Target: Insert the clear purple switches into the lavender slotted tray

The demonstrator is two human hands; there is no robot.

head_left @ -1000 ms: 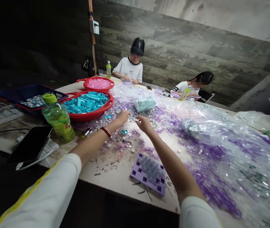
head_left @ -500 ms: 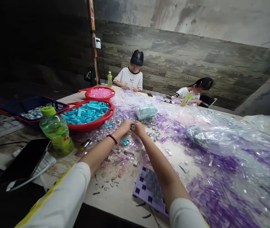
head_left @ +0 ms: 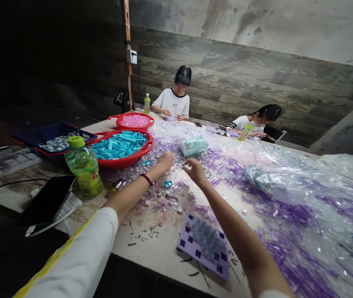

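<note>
My left hand (head_left: 165,162), with a red bracelet on the wrist, is closed over the heap of small clear and purple plastic pieces (head_left: 160,198); anything in its fingers is hidden. To its right, my right hand (head_left: 196,170) has bent fingers, with a gap between thumb and forefinger and nothing visible in it. The hands are apart. Beyond them lies a pale green soft packet (head_left: 194,146). A turquoise piece (head_left: 168,183) rests below my left hand. Nearer me, a purple tray (head_left: 204,244) with square holes holds several clear pieces, under my right forearm.
Left stand a red basket of turquoise pieces (head_left: 150,145), a red basket of pink pieces (head_left: 151,121), a dark blue basket (head_left: 24,136), a green drink bottle (head_left: 85,169) and a phone (head_left: 48,198). Plastic bags (head_left: 303,182) cover the right. Two people (head_left: 175,99) (head_left: 254,122) sit opposite.
My hands were together over the heap and are now apart. My right hand has moved right, and its forearm uncovers more of the purple tray. The view has shifted slightly.
</note>
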